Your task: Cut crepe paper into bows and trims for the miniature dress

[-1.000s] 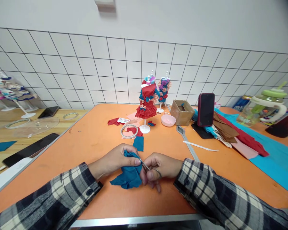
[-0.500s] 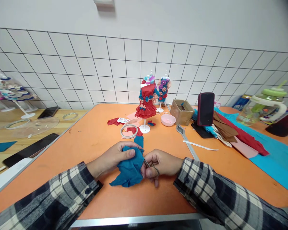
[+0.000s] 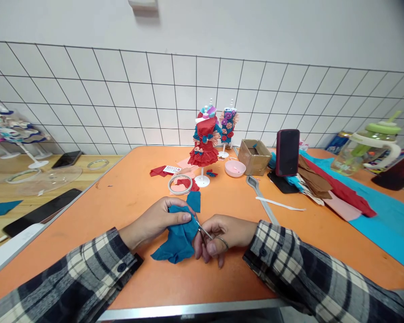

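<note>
My left hand [image 3: 160,220] is closed on a crumpled piece of teal fabric [image 3: 178,240], thumb on top, its lower corner hanging toward the table. In my right hand [image 3: 220,237] is a small pair of metal scissors [image 3: 206,232], thumb through a loop. The blades stand apart at the fabric's right edge, pointing up and left. Just beyond my hands a smaller teal fabric piece [image 3: 194,202] lies flat. Behind it are a roll of tape [image 3: 180,184] and red fabric scraps [image 3: 186,182].
A small dress form in a red ruffled dress [image 3: 205,139] stands at the back, another form [image 3: 228,130] behind it. To the right are a pink bowl [image 3: 235,168], a cardboard box [image 3: 255,157], an upright phone [image 3: 287,153], fabric strips [image 3: 340,190] and a lidded jug [image 3: 366,152].
The scissors have opened, and their blades have drawn back a little from the teal fabric. The fabric has shifted slightly left, and the flat piece behind now shows apart from it.
</note>
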### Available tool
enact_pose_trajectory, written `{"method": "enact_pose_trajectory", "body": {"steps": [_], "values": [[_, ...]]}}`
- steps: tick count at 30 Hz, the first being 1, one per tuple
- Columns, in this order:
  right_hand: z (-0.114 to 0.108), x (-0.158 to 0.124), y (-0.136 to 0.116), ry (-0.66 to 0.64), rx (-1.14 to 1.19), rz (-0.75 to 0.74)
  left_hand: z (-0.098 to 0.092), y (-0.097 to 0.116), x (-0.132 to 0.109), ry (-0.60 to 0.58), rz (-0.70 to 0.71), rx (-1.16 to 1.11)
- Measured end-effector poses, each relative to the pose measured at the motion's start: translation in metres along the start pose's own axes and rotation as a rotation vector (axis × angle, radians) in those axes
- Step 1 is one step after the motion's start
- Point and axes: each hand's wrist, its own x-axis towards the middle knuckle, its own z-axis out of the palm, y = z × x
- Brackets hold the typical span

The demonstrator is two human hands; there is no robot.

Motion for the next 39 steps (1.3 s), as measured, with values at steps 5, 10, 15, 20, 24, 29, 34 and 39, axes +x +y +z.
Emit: {"method": "enact_pose_trajectory", "body": {"steps": [5,10,15,20,24,29,34,39], "values": [[0.000,0.002,0.001,0.023,-0.001,0.000,0.003,0.004,-0.001,-0.030,0.063,0.135],[0.002,0.003,0.003,0.032,0.018,0.004,0.004,-0.001,-0.001,-0.135,0.034,0.159],[0.005,0.005,0.006,0.088,0.044,-0.010,0.003,-0.002,-0.002,-0.120,0.009,0.195],[0.007,0.006,0.007,0.091,0.065,0.020,0.005,-0.003,-0.002,-0.144,-0.005,0.232],[0.007,0.006,0.007,0.097,0.051,0.003,0.004,-0.005,-0.001,-0.154,0.001,0.220],[0.005,0.007,0.008,0.082,0.077,0.012,0.002,-0.007,-0.001,-0.176,0.018,0.256],[0.003,0.007,0.010,0.099,0.044,0.006,0.002,-0.006,-0.001,-0.158,0.027,0.261],[0.002,0.003,0.003,0.008,0.101,-0.016,0.002,-0.006,0.000,-0.171,0.039,0.275]]}}
